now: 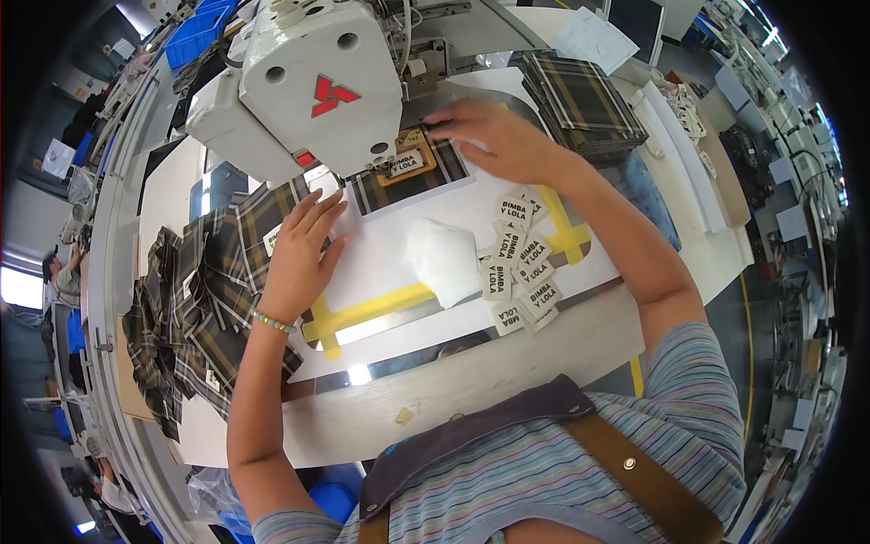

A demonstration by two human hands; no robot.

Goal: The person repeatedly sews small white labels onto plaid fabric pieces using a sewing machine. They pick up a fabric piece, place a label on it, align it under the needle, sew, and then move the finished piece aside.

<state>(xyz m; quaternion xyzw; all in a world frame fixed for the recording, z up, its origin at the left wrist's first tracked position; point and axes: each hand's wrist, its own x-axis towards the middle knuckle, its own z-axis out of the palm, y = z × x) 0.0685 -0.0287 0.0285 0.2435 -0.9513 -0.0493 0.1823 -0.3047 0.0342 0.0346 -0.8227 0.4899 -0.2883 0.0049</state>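
My left hand (pixel 308 238), fingers stretched out, is at the right edge of the sewn plaid cloth (pixel 213 263) heaped on the left. Beyond it a dark plaid panel (pixel 385 195) lies under the sewing machine head (pixel 308 82). On that panel sits a small tan frame (pixel 429 169) around a white label (pixel 407 162) with dark print. My right hand (pixel 498 138) hovers over the panel's right end with fingers spread; whether the fingertips touch the cloth, I cannot tell. Neither hand grips anything visible.
Several loose white labels (pixel 515 213) lie right of a blank white pad (pixel 442 258). Yellow tape (pixel 376 310) marks the white work sheet. A stack of plaid panels (pixel 580 100) stands at the back right. A blue crate (pixel 195 36) is at the back left.
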